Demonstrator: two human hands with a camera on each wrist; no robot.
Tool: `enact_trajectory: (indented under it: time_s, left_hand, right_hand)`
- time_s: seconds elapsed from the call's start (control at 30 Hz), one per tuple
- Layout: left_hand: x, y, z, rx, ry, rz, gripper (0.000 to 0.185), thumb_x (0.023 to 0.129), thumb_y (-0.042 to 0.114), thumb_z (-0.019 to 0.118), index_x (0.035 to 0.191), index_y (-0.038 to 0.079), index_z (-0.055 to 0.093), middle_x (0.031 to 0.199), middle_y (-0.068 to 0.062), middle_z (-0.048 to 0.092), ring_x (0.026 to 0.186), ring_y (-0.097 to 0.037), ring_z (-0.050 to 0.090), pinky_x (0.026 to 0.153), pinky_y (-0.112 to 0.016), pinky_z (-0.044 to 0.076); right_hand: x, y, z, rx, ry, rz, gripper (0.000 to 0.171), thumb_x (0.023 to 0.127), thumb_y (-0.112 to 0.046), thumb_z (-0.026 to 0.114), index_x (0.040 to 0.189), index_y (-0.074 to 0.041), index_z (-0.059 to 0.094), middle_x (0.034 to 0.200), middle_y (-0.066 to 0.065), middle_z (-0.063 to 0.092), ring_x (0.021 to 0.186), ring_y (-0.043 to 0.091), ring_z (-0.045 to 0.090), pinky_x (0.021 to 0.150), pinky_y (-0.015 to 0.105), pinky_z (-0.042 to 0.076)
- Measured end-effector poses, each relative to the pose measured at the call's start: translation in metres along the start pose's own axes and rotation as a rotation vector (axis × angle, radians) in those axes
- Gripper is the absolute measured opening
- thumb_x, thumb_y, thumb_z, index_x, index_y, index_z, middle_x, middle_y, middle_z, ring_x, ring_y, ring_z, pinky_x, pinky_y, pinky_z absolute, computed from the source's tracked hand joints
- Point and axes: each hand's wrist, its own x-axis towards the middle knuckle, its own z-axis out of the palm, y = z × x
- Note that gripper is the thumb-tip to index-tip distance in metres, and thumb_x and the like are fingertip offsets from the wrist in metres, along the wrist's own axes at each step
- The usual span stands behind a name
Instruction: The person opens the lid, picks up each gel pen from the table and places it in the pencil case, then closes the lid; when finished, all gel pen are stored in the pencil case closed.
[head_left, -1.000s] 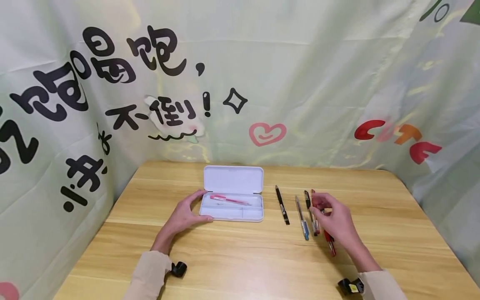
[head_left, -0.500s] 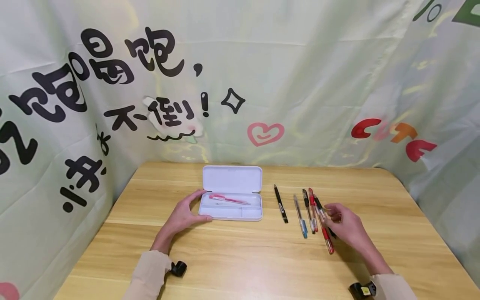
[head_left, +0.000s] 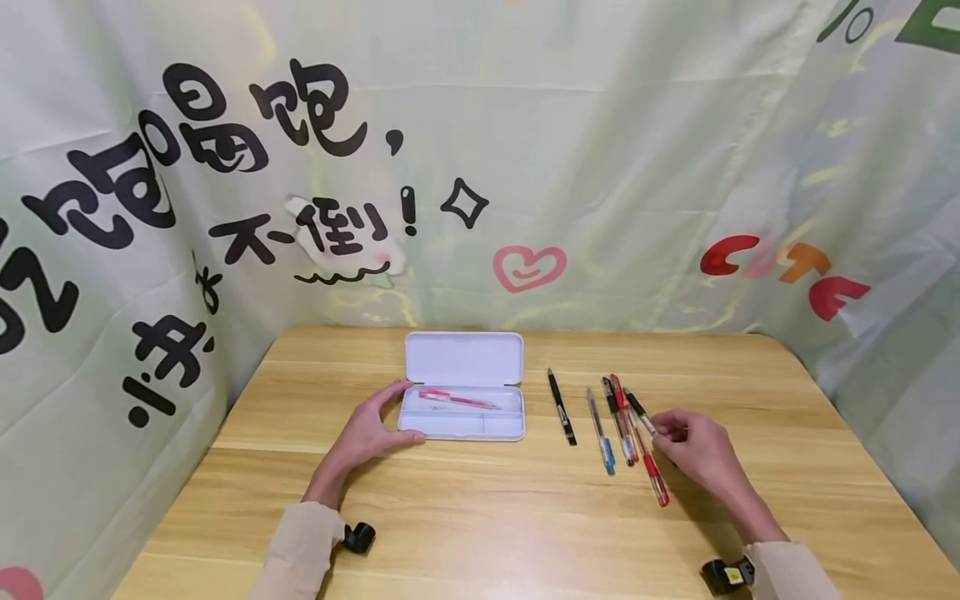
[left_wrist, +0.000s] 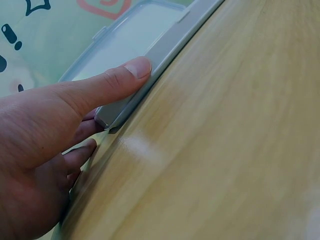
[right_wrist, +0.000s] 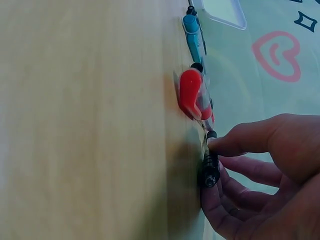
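Evidently the right hand point(head_left: 693, 450) pinches a black pen point(right_wrist: 210, 162) mid-barrel: light, stiff, slick plastic. Left hand point(head_left: 367, 429) grips the open pencil case's point(head_left: 463, 392) corner.

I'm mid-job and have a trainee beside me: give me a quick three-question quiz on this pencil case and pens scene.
1. True or false: the white pencil case lies with its lid open.
2. What does the right hand pinch?
A. a black-ended pen
B. the pink pen in the case
C. nothing
3. Which hand steadies the case, and at which end?

Key
1. True; the lid stands up at the back.
2. A; thumb and fingers close on it in the right wrist view.
3. The left hand, at the case's left end, thumb on its near edge.
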Motion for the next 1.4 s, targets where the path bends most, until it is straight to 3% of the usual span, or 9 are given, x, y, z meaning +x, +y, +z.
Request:
enact_trajectory:
  time_s: [0.37, 0.53, 0.83, 1.13, 1.4]
  left_hand:
    - [0.0, -0.001, 0.0, 0.003, -0.002, -0.002, 0.095, 0.071, 0.039, 0.096, 0.151, 0.018, 0.051, 0.163, -0.019, 0.034, 0.15, -0.042, 0.029, 0.117, -0.068, 0.021]
    - [-0.001, -0.002, 0.002, -0.002, -0.005, -0.003, 0.094, 0.071, 0.039, 0.095, 0.151, 0.018, 0.051, 0.163, -0.019, 0.034, 0.15, -0.042, 0.029, 0.118, -0.067, 0.021]
    - [-0.001, 0.0, 0.0, -0.002, -0.005, -0.012, 0.094, 0.071, 0.038, 0.096, 0.151, 0.019, 0.051, 0.164, -0.018, 0.033, 0.151, -0.042, 0.027, 0.118, -0.067, 0.02]
    - [-0.001, -0.001, 0.001, 0.0, -0.009, -0.016, 0.095, 0.071, 0.038, 0.096, 0.152, 0.018, 0.05, 0.164, -0.018, 0.032, 0.151, -0.042, 0.026, 0.118, -0.068, 0.019]
    - [0.0, 0.0, 0.001, -0.001, -0.005, -0.019, 0.095, 0.071, 0.037, 0.096, 0.152, 0.019, 0.05, 0.164, -0.017, 0.032, 0.151, -0.041, 0.026, 0.118, -0.067, 0.019]
  right_hand:
    - [0.005, -0.012, -0.001, 0.03, 0.066, -0.084, 0.026, 0.09, -0.002, 0.073, 0.115, 0.003, 0.072, 0.097, 0.012, 0.073, 0.091, 0.032, 0.069, 0.065, 0.024, 0.054]
    - [0.009, -0.023, 0.005, 0.051, 0.105, -0.102, 0.024, 0.088, -0.002, 0.075, 0.113, 0.001, 0.075, 0.095, 0.011, 0.075, 0.09, 0.031, 0.07, 0.065, 0.025, 0.054]
    - [0.017, -0.045, 0.022, 0.163, 0.077, -0.125, 0.024, 0.091, 0.0, 0.071, 0.115, -0.002, 0.075, 0.103, 0.017, 0.073, 0.094, 0.035, 0.071, 0.059, 0.026, 0.057]
    - [0.029, -0.068, 0.044, 0.206, 0.062, -0.185, 0.019, 0.092, 0.0, 0.073, 0.11, -0.005, 0.077, 0.098, 0.012, 0.075, 0.085, 0.027, 0.072, 0.063, 0.026, 0.058]
    - [0.041, -0.093, 0.066, 0.285, 0.08, -0.298, 0.019, 0.089, 0.004, 0.075, 0.105, -0.005, 0.078, 0.099, 0.011, 0.076, 0.088, 0.028, 0.073, 0.073, 0.031, 0.061]
